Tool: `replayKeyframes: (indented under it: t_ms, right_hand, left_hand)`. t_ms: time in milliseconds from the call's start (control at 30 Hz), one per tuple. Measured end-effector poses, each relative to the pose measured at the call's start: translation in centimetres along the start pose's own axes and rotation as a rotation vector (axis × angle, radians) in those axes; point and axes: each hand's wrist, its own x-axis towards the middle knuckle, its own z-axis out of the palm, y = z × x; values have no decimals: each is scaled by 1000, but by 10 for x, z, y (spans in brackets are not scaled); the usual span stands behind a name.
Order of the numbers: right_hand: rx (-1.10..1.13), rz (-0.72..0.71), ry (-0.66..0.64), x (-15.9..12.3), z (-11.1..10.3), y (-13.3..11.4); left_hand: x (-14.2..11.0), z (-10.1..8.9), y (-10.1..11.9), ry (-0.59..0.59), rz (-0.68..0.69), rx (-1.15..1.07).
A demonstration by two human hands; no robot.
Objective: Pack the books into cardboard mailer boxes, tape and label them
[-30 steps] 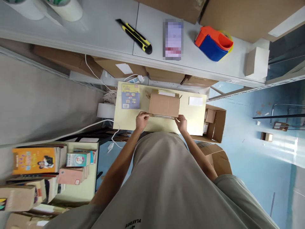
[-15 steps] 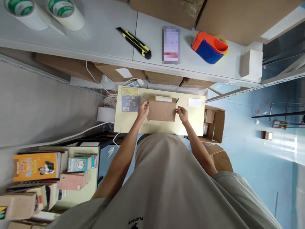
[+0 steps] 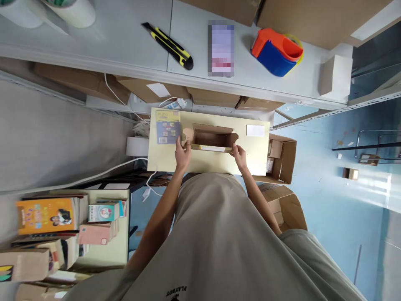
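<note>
A small brown cardboard box (image 3: 213, 128) stands on the pale yellow table (image 3: 209, 161) with its top open and its inside showing. Its near edge carries a white label strip. At the box's left end, my left hand (image 3: 182, 156) has thumb and finger about the side flap (image 3: 188, 133). My right hand (image 3: 239, 157) pinches the near right corner, below the right flap. To the left of the box lies a blue and yellow printed booklet or pack (image 3: 168, 127), close to my left fingertips. A white card or paper (image 3: 255, 130) lies to the right.
The grey shelf (image 3: 125, 46) beyond the table bears a utility knife (image 3: 169, 45), an orange-and-blue tape dispenser (image 3: 275, 52), a white box (image 3: 336, 77) and tape rolls (image 3: 77, 14). Open cartons (image 3: 285, 163) stand at the right. Books (image 3: 46, 215) are piled at lower left.
The box top, closed before, now stands open towards me and the inside shows. My left hand has shifted slightly left and down; my right hand has moved slightly down at the box corner.
</note>
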Motion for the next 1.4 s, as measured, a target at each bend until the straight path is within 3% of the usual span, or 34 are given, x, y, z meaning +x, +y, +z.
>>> replayKeyframes:
  t_ms: [100,267,333,433,500,567,667,767,1000,1300,1400]
  right_hand:
    - [20,27,-35,9,-8,1]
    - [-80,71,-27,23,-18,2]
    - [-237,-3,64,26,-20,1]
    - [-576,-276,193,27,-23,-6]
    - [-770,-463,61,30,-23,-14]
    - [-907,-595,-180,34,-22,-23]
    - [-1049,-683,-398,44,-16,-38]
    - [-1138,-687,-434,54,-8,-49]
    - [-1283,-581,-319,67,13,-60]
    - [-1158,-485,-136,80,30,-66]
    - [-1086,-468,-101,78,32,-69]
  left_hand:
    - [2,-6,10,58,144,130]
    - [-1,-22,32,-176,385,338]
    - [-7,-24,38,-180,439,411]
    - [-15,-22,41,-239,475,441]
    - [-19,-19,40,-301,443,439]
    - [-21,-17,38,-358,399,456]
    - [-22,-15,34,-434,362,500]
    - [-20,-16,30,-486,352,493]
    - [0,-22,16,-607,344,401]
    - [-8,3,7,-471,317,303]
    - [-11,5,10,-477,324,251]
